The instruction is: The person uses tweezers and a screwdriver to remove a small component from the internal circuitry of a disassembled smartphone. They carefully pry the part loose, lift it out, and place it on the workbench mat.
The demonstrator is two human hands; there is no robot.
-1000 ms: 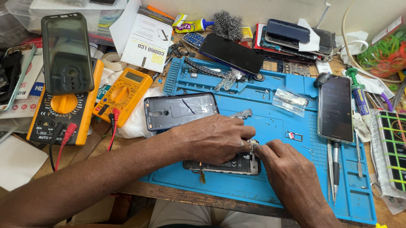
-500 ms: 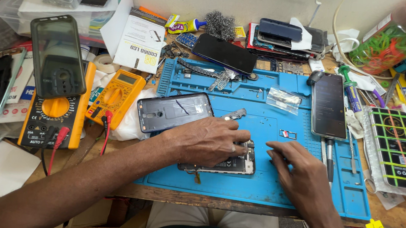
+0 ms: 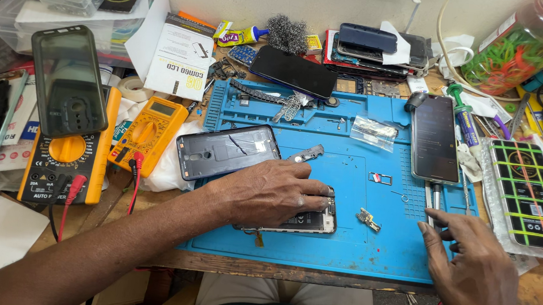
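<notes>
My left hand (image 3: 268,194) presses flat on an opened phone (image 3: 308,221) that lies on the blue repair mat (image 3: 341,255), its circuit side up. My right hand (image 3: 476,265) hovers with fingers apart at the mat's right edge, fingertips touching thin tools (image 3: 435,207) lying below a dark phone (image 3: 436,138). A small loose circuit part (image 3: 368,219) lies on the mat between my hands. A dark phone back cover (image 3: 228,150) rests just beyond my left hand.
Two yellow multimeters (image 3: 147,130) (image 3: 67,159) sit at the left, one with a phone screen propped on it. A black phone (image 3: 294,70), stacked phones (image 3: 367,44), a jar of coloured bands (image 3: 518,52) and a green-gridded phone (image 3: 530,192) crowd the back and right.
My right hand has left the opened phone and moved right to the tools at the mat's edge. A small part now lies on the mat. My left hand stayed.
</notes>
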